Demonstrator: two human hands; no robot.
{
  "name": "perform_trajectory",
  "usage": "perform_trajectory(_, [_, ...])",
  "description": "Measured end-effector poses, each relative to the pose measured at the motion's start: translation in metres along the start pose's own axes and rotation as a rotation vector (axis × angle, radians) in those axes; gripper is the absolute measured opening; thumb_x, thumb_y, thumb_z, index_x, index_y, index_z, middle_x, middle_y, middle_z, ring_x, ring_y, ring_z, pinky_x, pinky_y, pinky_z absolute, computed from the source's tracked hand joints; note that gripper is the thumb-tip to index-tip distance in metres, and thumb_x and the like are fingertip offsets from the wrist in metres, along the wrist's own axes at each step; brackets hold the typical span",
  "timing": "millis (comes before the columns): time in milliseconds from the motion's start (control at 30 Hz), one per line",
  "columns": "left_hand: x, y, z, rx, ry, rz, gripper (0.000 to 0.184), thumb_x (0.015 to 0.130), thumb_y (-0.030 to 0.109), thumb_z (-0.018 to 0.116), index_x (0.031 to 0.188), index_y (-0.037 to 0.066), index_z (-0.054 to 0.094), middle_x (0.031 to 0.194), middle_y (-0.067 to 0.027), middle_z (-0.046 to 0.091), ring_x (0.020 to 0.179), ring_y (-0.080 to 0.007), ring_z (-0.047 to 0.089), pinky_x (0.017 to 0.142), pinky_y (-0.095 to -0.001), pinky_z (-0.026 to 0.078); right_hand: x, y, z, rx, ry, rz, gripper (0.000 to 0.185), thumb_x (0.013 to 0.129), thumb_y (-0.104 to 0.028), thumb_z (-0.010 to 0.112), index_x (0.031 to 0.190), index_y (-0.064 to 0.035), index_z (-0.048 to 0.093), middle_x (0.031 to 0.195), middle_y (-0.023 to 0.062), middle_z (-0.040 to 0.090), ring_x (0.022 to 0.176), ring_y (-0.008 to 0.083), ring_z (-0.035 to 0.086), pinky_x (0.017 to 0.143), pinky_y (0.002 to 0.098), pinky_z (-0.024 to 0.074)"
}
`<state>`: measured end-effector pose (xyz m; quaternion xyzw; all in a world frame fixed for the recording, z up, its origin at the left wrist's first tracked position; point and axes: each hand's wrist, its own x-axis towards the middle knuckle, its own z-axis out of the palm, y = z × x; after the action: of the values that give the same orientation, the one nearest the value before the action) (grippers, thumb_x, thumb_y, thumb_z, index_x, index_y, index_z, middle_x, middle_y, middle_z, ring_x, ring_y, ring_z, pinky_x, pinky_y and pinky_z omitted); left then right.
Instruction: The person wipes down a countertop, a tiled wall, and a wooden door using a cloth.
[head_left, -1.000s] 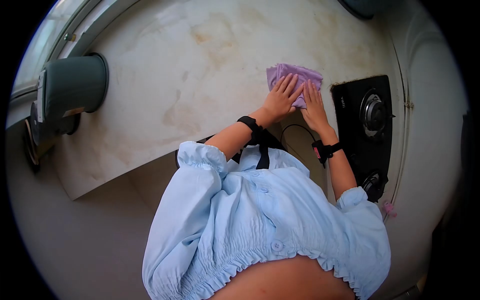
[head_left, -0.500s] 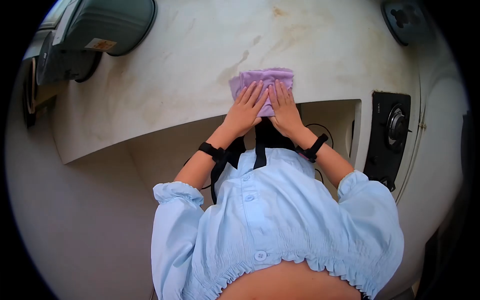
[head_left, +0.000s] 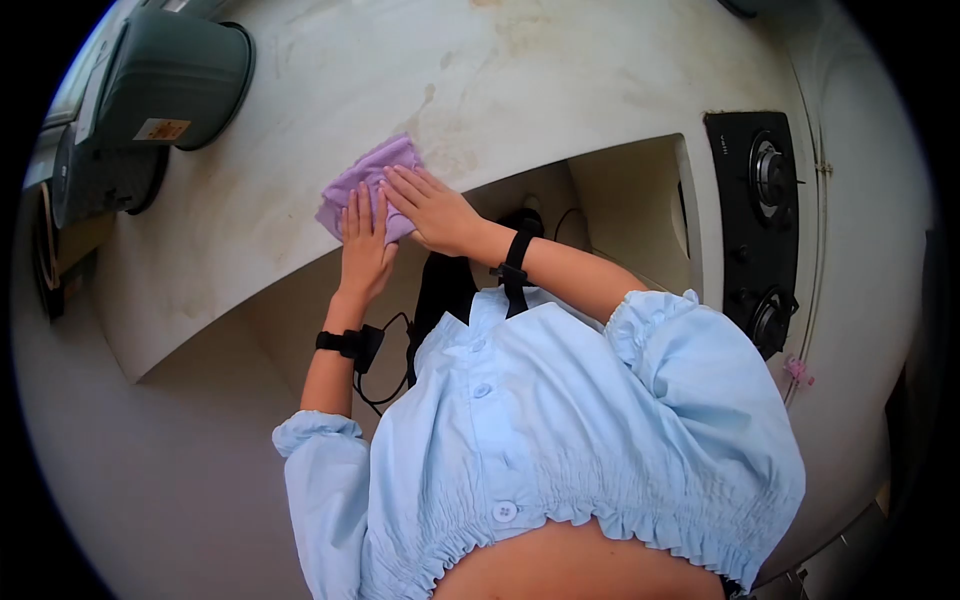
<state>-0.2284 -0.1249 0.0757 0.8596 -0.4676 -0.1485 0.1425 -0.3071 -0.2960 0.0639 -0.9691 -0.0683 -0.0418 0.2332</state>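
A folded purple cloth (head_left: 368, 178) lies on the pale, brown-stained counter (head_left: 300, 130), close to its curved front edge. My left hand (head_left: 366, 240) rests flat on the cloth's lower part, fingers stretched out and pointing away from me. From the right, my right hand (head_left: 432, 210) reaches across and lies on the cloth's right side with its fingers extended. The fingertips of both hands are near each other. Neither hand is closed round the cloth. Black straps circle both wrists.
A black two-burner gas stove (head_left: 760, 200) is set in at the right. Dark green bins (head_left: 180, 80) stand at the upper left. Below the counter edge is an open recess (head_left: 630, 205) with a black cable. A pink item (head_left: 798, 371) hangs at the far right.
Both hands and the cloth have moved left along the counter's front edge, from near the stove past the middle. The cloth is now turned at a slant. The view has shifted too.
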Motion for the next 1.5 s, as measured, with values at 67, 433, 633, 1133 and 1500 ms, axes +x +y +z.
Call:
perform_trajectory(67, [-0.001, 0.007, -0.005, 0.012, 0.022, 0.073, 0.078, 0.077, 0.016, 0.050, 0.149, 0.008, 0.021, 0.154, -0.0189, 0.014, 0.143, -0.0359, 0.011, 0.115, -0.0487, 0.011, -0.011, -0.005, -0.013, 0.011, 0.063, 0.047, 0.078, 0.074, -0.025, 0.065, 0.141, -0.0003, 0.032, 0.148, 0.0192, 0.029, 0.139, 0.0314, 0.025, 0.115, 0.0427, 0.0194])
perform_trajectory(433, [0.009, -0.013, -0.091, 0.008, 0.241, 0.630, 0.065, 0.088, 0.029, 0.041, 0.148, 0.009, 0.025, 0.153, -0.0163, 0.022, 0.142, -0.0321, 0.018, 0.116, -0.0442, 0.014, -0.003, -0.117, -0.071, -0.401, 0.211, 0.426, 0.074, 0.080, -0.023, 0.060, 0.144, -0.0018, 0.028, 0.149, 0.0211, 0.027, 0.139, 0.0343, 0.025, 0.114, 0.0443, 0.0217])
perform_trajectory(633, [0.031, -0.008, -0.074, 0.014, 0.269, 0.700, 0.061, 0.092, 0.029, 0.035, 0.148, 0.009, 0.023, 0.153, -0.0150, 0.022, 0.142, -0.0307, 0.019, 0.116, -0.0430, 0.014, -0.011, -0.096, -0.065, -0.475, 0.249, 0.477, 0.069, 0.083, -0.023, 0.056, 0.143, -0.0016, 0.030, 0.148, 0.0225, 0.028, 0.138, 0.0352, 0.026, 0.114, 0.0455, 0.0193])
perform_trajectory(1133, [-0.010, -0.008, -0.174, -0.077, -0.044, 1.157, 0.069, 0.080, 0.024, 0.048, 0.143, 0.003, 0.031, 0.150, -0.0173, 0.027, 0.140, -0.0319, 0.024, 0.116, -0.0399, 0.019, -0.011, -0.240, -0.066, -0.291, 0.426, 0.929, 0.073, 0.080, -0.017, 0.063, 0.144, -0.0030, 0.029, 0.150, 0.0245, 0.022, 0.140, 0.0381, 0.021, 0.114, 0.0484, 0.0171])
perform_trajectory(1500, [0.047, -0.010, -0.203, 0.002, -0.037, 1.004, 0.068, 0.079, 0.015, 0.046, 0.144, 0.001, 0.030, 0.151, -0.0193, 0.025, 0.140, -0.0346, 0.022, 0.115, -0.0438, 0.018, 0.056, -0.183, -0.083, -0.304, 0.689, 0.829, 0.067, 0.082, -0.025, 0.063, 0.139, -0.0015, 0.038, 0.147, 0.0203, 0.030, 0.138, 0.0327, 0.027, 0.116, 0.0437, 0.0179])
